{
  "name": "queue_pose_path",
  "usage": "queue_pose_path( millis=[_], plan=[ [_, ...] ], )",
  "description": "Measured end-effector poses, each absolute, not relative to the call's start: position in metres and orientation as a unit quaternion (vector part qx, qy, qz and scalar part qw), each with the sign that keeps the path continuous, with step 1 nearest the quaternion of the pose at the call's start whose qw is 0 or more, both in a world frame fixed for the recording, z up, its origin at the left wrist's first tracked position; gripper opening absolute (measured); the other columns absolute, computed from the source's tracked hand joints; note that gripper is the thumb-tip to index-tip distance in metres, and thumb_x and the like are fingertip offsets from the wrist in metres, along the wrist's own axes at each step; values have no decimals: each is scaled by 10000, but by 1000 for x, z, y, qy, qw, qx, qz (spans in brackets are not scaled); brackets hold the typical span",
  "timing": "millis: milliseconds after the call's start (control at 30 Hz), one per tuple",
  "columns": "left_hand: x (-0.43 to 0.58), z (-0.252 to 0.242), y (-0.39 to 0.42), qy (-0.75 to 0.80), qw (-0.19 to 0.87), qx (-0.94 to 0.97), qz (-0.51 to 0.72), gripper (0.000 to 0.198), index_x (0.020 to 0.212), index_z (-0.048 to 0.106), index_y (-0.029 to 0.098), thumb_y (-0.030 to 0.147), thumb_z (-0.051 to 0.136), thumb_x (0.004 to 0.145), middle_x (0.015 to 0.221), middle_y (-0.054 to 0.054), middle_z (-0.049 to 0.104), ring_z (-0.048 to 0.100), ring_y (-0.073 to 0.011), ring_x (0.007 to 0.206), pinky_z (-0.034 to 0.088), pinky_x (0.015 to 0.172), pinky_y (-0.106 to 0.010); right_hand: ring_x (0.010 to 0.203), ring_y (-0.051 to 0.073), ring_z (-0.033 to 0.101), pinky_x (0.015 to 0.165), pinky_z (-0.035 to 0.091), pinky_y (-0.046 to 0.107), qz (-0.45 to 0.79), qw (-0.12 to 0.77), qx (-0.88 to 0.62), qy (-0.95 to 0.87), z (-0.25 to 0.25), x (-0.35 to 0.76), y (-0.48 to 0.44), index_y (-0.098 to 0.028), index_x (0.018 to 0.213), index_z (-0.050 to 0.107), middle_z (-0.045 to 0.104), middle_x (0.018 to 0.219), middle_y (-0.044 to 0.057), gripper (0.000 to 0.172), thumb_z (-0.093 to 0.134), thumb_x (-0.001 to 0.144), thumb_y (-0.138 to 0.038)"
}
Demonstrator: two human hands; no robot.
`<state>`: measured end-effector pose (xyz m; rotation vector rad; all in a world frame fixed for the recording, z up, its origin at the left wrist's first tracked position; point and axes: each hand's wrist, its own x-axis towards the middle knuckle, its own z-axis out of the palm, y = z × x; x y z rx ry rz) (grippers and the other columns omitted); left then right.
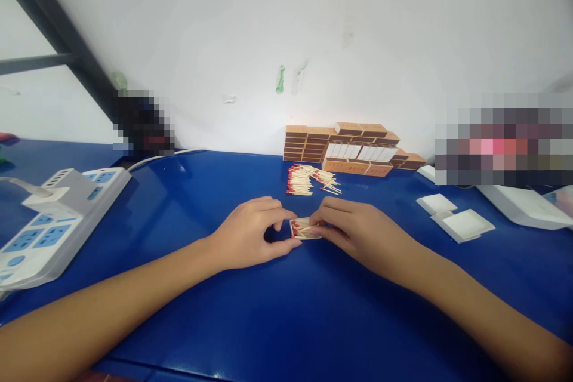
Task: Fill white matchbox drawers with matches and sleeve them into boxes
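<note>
A small open matchbox tray (301, 229) holding red-tipped matches lies on the blue table (286, 310) between my hands. My left hand (250, 233) pinches its left end with thumb and fingers. My right hand (358, 230) holds its right end, fingers over the match sticks. Just behind lies a loose pile of matches (310, 181) with red heads. Further back, against the white wall, stands a stack of brown matchboxes (349, 149), some showing white sides.
A white and blue power strip (54, 221) with a plugged cable lies at the left. White trays or sleeves (456, 218) and a white flat box (519, 203) sit at the right. Blurred patches hide things at the back left and right.
</note>
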<state>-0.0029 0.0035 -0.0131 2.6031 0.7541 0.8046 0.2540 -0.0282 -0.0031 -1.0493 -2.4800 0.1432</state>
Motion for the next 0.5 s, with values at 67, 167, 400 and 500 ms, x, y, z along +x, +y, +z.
queue_pose_path(
  millis=[67, 167, 400, 500],
  plan=[
    [-3, -13, 3, 267, 158, 909, 278, 267, 1144, 744, 195, 347, 765, 926, 796, 6, 629, 585, -148, 750, 475, 688, -282, 751, 166, 674, 649, 500, 288, 49, 231, -378, -895, -4, 252, -28, -183, 1015, 694, 698, 915, 31, 73, 624, 1030, -198],
    [-2, -12, 3, 271, 159, 909, 276, 273, 1145, 746, 196, 352, 769, 923, 794, 7, 628, 585, -149, 753, 475, 691, -283, 771, 167, 676, 659, 499, 288, 44, 255, -370, -892, -3, 250, -28, -180, 1025, 693, 705, 921, 32, 79, 616, 1035, -195],
    [-2, -11, 3, 269, 161, 908, 276, 258, 1136, 747, 202, 345, 768, 923, 787, 13, 619, 584, -144, 746, 466, 681, -276, 829, 167, 686, 720, 518, 291, 67, 288, -370, -881, -4, 247, -30, -189, 1031, 697, 723, 938, 31, 85, 614, 1042, -201],
    [-2, -12, 3, 270, 160, 908, 278, 250, 1126, 748, 201, 360, 757, 933, 788, 11, 621, 583, -144, 744, 469, 687, -279, 845, 168, 691, 733, 529, 294, 95, 276, -372, -881, -8, 246, -29, -197, 1036, 711, 726, 962, 35, 81, 635, 1035, -226]
  ],
)
